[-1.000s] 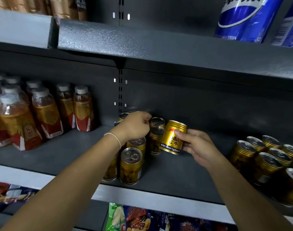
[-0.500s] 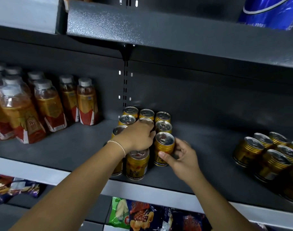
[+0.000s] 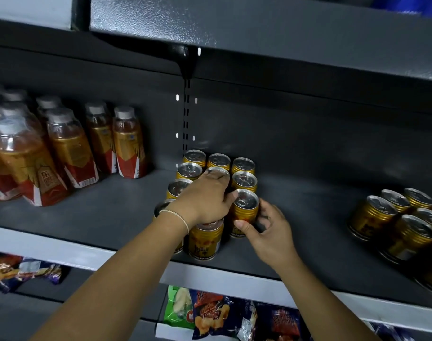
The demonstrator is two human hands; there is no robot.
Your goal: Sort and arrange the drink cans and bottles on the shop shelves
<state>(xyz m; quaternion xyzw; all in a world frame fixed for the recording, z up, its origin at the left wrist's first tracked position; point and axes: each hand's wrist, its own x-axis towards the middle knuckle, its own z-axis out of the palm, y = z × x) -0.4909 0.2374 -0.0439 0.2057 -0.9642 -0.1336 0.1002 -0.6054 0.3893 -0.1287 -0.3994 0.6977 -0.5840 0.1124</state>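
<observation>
Shelf (image 3: 308, 217): dark grey deck, matte and finely grained; smooth pale strip along the near edge.

Upper shelf (image 3: 259, 28): grey metal with a hammered, speckled finish, glossy under the light.

Slotted upright (image 3: 186, 119): narrow vertical strip of paired slots on the far panel, just behind the centre cans.

Centre cans (image 3: 243, 166): short cylinders with ribbed gold walls and silver pull-tab lids; upright, packed in three columns running far to near.

Held can (image 3: 245, 207): same make, upright on the shelf at the near end of the right column, just in front of its neighbour.

Right hand (image 3: 269, 232): clasped round the lower body of the held can, thumb on the near face, fingers curled round the right side.

Left hand (image 3: 205, 200): palm down over the middle column, fingers bent, fingertips (image 3: 218, 174) on a lid; cans beneath the palm hidden, so grip or mere rest not to be told.

Bracelet (image 3: 178, 216): thin pale cord at the left wrist.

Front can (image 3: 205, 242): nearest of the middle column, just under the left wrist, dark lettering on gold.

Loose cans (image 3: 394, 222): second close-set group of ribbed gold cans, far right of the shelf, well apart from the centre cans.

Bottles (image 3: 69, 148): clear plastic with tapered shoulders, white caps, amber liquid and red-and-gold wraps; rows at the left of the shelf.

Snack bags (image 3: 219, 313): crinkled glossy foil, on the level below.
</observation>
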